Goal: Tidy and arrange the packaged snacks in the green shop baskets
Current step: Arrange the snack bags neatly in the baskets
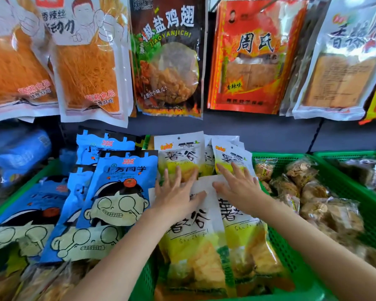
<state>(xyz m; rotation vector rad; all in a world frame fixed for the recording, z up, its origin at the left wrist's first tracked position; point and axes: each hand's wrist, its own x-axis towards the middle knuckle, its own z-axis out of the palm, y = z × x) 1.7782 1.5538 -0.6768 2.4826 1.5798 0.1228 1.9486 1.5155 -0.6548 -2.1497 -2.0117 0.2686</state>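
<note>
Several white and yellow snack packets lie in the middle green basket, with more of them standing upright at its back. My left hand lies flat with spread fingers on the top edge of the front left packet. My right hand rests flat with straight fingers across the top of the neighbouring packet and touches an upright one behind. Neither hand grips anything.
Blue cartoon-face packets fill the green basket on the left. Clear bags of brown snacks sit in the basket at right, with another green basket beyond. Large snack bags hang on the wall above.
</note>
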